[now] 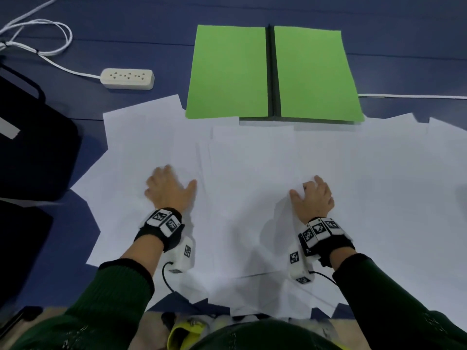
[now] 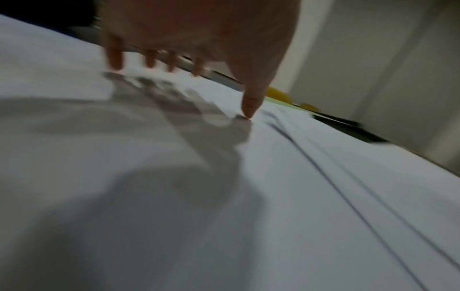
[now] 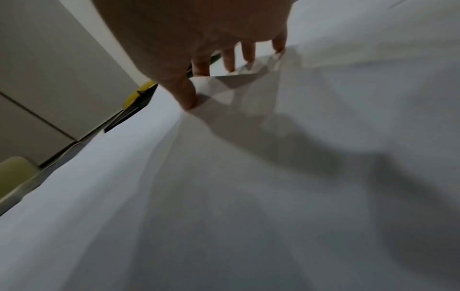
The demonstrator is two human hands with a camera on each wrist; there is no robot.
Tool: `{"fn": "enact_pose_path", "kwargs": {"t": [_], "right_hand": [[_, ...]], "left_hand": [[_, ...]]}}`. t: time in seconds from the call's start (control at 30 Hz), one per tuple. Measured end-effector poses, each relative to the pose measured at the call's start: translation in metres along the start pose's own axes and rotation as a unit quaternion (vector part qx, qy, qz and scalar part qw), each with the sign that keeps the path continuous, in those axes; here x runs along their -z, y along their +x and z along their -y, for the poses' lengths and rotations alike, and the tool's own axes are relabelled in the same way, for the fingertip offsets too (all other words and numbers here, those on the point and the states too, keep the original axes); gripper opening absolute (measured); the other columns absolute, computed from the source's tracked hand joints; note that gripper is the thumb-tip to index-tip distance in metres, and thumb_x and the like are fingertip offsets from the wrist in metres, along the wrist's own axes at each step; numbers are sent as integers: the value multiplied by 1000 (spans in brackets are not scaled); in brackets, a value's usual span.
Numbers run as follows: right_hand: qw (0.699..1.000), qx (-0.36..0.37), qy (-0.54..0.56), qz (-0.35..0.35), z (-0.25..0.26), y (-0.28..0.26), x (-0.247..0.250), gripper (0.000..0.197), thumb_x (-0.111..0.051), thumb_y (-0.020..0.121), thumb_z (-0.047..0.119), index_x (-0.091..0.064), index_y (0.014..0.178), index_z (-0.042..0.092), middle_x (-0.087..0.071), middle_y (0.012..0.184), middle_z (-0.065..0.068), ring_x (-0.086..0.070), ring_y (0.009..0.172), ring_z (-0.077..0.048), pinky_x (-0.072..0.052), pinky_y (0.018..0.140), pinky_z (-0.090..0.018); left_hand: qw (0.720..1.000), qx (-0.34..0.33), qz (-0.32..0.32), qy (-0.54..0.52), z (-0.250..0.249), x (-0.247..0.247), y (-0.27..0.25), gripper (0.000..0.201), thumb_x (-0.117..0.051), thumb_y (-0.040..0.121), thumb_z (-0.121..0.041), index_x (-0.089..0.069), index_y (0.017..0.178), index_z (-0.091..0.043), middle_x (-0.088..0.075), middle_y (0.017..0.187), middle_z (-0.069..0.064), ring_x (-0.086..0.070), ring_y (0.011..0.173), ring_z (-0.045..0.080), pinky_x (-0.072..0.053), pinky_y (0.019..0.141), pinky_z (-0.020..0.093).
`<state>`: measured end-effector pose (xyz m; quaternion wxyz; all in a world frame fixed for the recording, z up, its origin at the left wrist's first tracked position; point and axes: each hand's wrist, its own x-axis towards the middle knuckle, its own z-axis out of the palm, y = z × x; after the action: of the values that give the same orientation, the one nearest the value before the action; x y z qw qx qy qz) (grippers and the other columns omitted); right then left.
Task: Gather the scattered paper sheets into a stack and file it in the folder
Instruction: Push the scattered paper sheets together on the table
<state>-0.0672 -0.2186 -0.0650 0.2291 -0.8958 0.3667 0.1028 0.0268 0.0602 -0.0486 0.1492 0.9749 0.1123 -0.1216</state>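
Observation:
Several white paper sheets (image 1: pixel 252 173) lie overlapping across the blue table (image 1: pixel 131 34). Behind them a green folder (image 1: pixel 227 72) lies open and flat, its dark spine in the middle. My left hand (image 1: pixel 177 178) lies flat on the sheets at centre left, fingers spread; in the left wrist view the fingertips (image 2: pixel 115 63) and thumb (image 2: pixel 248 108) touch the paper (image 2: pixel 298 196). My right hand (image 1: pixel 304 186) presses on the sheets at centre right. Its thumb (image 3: pixel 187 98) and fingertips (image 3: pixel 229 64) bear on a sheet (image 3: pixel 236 84) that buckles up between them.
A white power strip (image 1: pixel 127 78) with its looped cable (image 1: pixel 50 34) lies at the back left. Black bags or cases (image 1: pixel 35 152) sit along the left edge. Another white cable (image 1: pixel 417 97) runs right from the folder. Sheets overhang the table's near edge.

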Motion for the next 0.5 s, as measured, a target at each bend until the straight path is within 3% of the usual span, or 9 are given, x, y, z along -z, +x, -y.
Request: {"fn": "enact_pose_path", "kwargs": {"t": [0.07,0.2,0.3,0.37,0.43,0.5], "right_hand": [[999,-37,8,-26,-12,2,4,31,-53,89,29,-57,113,9,-18,154,-6,-5,144,-31,-8,114,-47],[999,-42,2,9,-15,0,6,39,-48,91,36,-52,120,10,-14,156,-3,-1,145,-30,-6,116,-48],[997,29,32,56,-4,-15,2,66,-44,89,53,-33,140,12,-16,156,-4,-6,145,-28,-8,118,-46],[993,78,72,50,-2,-19,4,84,-36,81,67,-24,144,14,-25,153,-5,-20,143,-27,-14,116,-48],[997,46,56,10,-10,-11,11,87,-37,80,68,-17,147,17,-21,155,-6,-17,143,-28,-12,116,-51],[999,-36,-4,18,-22,0,17,82,-38,88,61,-6,149,17,-2,158,-7,3,145,-31,-3,116,-53]], "left_hand": [[993,115,-7,-34,7,4,9,80,-62,76,-52,-34,134,-2,-33,141,21,-30,128,38,-28,102,50],[980,172,35,-95,1,8,18,86,-66,77,-49,-28,136,1,-34,135,25,-34,124,38,-33,100,48],[968,152,64,-191,-2,6,17,75,-66,82,-38,-30,136,-1,-43,135,22,-45,122,36,-38,98,39],[956,115,84,-258,-3,7,16,60,-69,82,-31,-44,128,-1,-54,127,18,-53,116,31,-40,89,30],[942,95,127,-297,-4,10,17,50,-72,79,-27,-56,118,-1,-61,120,16,-58,108,30,-45,86,30],[924,75,183,-328,-7,16,17,45,-72,80,-20,-58,117,0,-62,119,18,-60,102,30,-48,87,35]]}}
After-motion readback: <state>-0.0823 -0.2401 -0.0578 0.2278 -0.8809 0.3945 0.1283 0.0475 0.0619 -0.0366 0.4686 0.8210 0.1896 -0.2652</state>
